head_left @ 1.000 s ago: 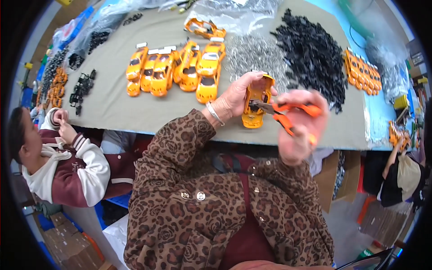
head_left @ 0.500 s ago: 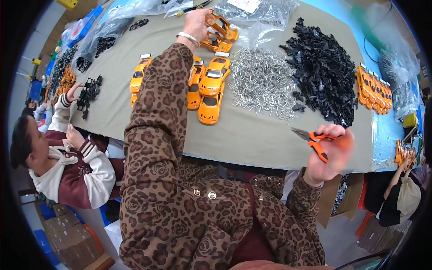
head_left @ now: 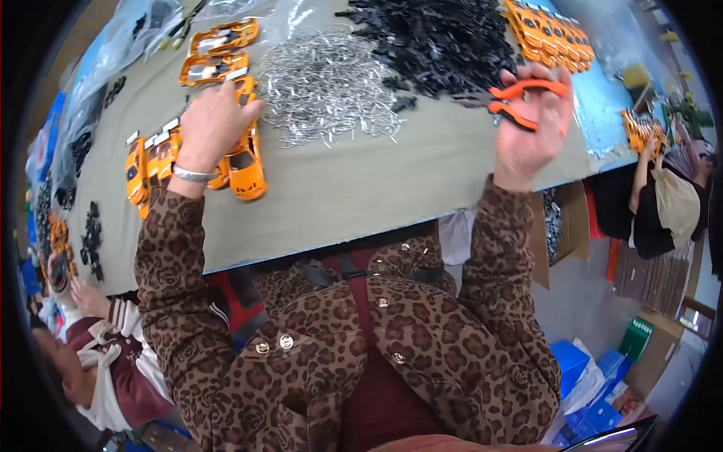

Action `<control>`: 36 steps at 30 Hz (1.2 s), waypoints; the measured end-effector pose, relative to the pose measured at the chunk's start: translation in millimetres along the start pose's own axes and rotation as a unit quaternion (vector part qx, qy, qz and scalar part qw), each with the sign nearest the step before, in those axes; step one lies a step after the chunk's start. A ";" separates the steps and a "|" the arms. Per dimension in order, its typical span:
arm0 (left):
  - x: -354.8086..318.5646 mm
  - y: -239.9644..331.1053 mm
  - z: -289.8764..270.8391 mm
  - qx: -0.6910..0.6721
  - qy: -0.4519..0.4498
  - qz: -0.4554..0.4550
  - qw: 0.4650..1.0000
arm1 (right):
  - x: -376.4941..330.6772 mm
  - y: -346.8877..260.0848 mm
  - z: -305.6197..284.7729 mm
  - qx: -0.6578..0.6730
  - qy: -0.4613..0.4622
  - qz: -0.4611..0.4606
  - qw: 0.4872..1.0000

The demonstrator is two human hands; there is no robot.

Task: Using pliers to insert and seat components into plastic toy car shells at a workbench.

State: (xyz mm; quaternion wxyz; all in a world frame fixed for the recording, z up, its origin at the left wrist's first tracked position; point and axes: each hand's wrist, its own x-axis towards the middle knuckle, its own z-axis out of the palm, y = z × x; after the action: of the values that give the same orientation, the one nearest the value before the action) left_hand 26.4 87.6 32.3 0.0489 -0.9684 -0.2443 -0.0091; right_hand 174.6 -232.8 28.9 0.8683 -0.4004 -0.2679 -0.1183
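My left hand [head_left: 213,129] is over a group of orange toy cars [head_left: 247,172], back of the hand up. Its thumb is spread away from the fingers, and the hand hides part of the cars beneath. Beyond it lie two orange toy car body shells [head_left: 218,69]. More orange cars [head_left: 154,160] with white rear wings stand to its left. My right hand [head_left: 533,139], palm up, is closed on pliers [head_left: 520,120] with orange and black handles, held above the table near the black parts. The pliers' jaws point left and look blurred.
A heap of silver metal pins [head_left: 327,87] lies mid-table beside a large pile of black plastic parts [head_left: 440,41]. Stacked orange bodies [head_left: 550,36] stand at the far right. A co-worker [head_left: 113,361] sits at left. An open cardboard box [head_left: 561,233] is below the table edge.
My left hand has let go of the orange body shell at the far side and come back over the nearer cars. The right hand still holds the pliers. The view has shifted right.
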 end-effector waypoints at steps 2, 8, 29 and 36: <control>2.0 -1.0 1.6 -0.001 -0.007 0.018 1.000 | -0.6 5.7 2.4 0.015 -0.008 0.015 1.000; -12.1 -9.0 -21.0 -0.135 -0.083 -0.023 0.987 | -4.0 20.2 10.7 0.012 -0.084 0.056 0.995; -25.0 -23.1 -3.6 -0.366 -0.072 0.074 0.925 | -10.2 10.1 58.3 -0.017 -0.091 0.119 0.989; -32.9 -51.3 -22.6 -0.614 -0.135 -0.032 0.777 | -1.1 73.8 34.8 0.362 -0.221 -0.040 0.905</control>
State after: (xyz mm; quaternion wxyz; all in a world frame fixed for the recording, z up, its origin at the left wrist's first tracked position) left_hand -26.8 114.8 58.0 -0.5898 -0.7761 -0.2213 -0.0282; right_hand 191.8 -158.3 0.3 0.8666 -0.0633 -0.4930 0.0441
